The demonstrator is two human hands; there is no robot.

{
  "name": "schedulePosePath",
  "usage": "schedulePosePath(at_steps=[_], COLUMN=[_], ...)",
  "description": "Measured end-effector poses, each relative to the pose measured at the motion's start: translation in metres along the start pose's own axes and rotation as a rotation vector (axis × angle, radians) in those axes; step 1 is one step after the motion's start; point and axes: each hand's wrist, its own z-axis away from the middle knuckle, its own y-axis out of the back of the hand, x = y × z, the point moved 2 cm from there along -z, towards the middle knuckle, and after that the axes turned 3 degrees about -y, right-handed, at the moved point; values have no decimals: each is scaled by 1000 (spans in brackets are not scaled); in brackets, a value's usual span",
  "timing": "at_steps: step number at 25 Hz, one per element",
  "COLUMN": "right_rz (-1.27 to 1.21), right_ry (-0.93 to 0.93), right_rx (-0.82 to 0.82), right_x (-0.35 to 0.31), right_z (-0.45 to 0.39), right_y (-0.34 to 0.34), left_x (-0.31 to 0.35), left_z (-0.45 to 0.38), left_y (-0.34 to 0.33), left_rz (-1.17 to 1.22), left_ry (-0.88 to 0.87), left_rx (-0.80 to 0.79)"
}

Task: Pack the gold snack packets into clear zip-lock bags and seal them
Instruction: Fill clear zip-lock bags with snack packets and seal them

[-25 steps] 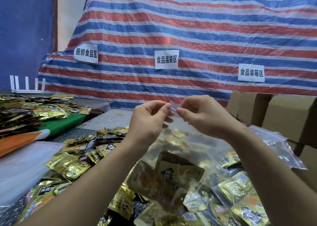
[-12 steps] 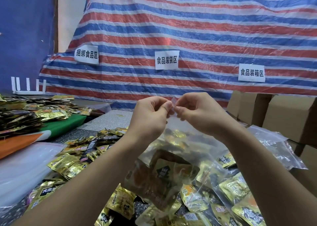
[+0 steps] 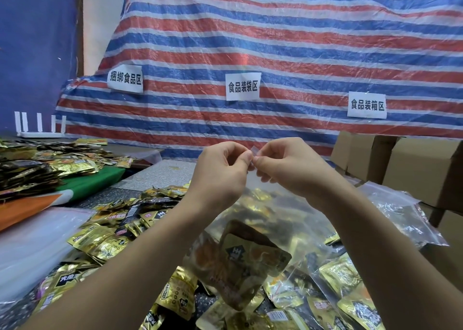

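A clear zip-lock bag (image 3: 283,219) hangs in the air in front of me with gold snack packets (image 3: 246,259) inside its lower part. My left hand (image 3: 220,171) and my right hand (image 3: 288,164) both pinch the bag's top strip, fingertips almost touching at the middle. Whether the zip strip is closed cannot be told. Loose gold packets (image 3: 105,244) lie spread over the table below and to the left.
Filled clear bags (image 3: 348,294) lie at lower right, and an empty clear bag (image 3: 400,212) lies by the cardboard boxes (image 3: 421,169) at right. A stack of clear bags (image 3: 32,244) sits at left. A striped tarp (image 3: 275,54) with paper signs hangs behind.
My hands have drawn closer together along the bag's top strip and risen slightly. The bag with its packets hangs a little higher.
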Motion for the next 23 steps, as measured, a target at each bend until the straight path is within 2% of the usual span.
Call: schedulePosePath(at_steps=[4, 10, 17, 23], right_rz=[43, 42, 38, 69], right_ry=[-42, -3, 7, 5], right_rx=[-19, 67, 36, -52], right_x=[-3, -6, 1, 8], right_z=[-2, -3, 2, 4], right_y=[0, -2, -3, -5], left_x=[3, 6, -2, -9], left_z=[1, 4, 1, -1], left_y=[1, 0, 3, 7], left_rz=[-9, -54, -50, -93], left_ry=[-1, -60, -45, -71], left_rx=[-3, 77, 143, 70])
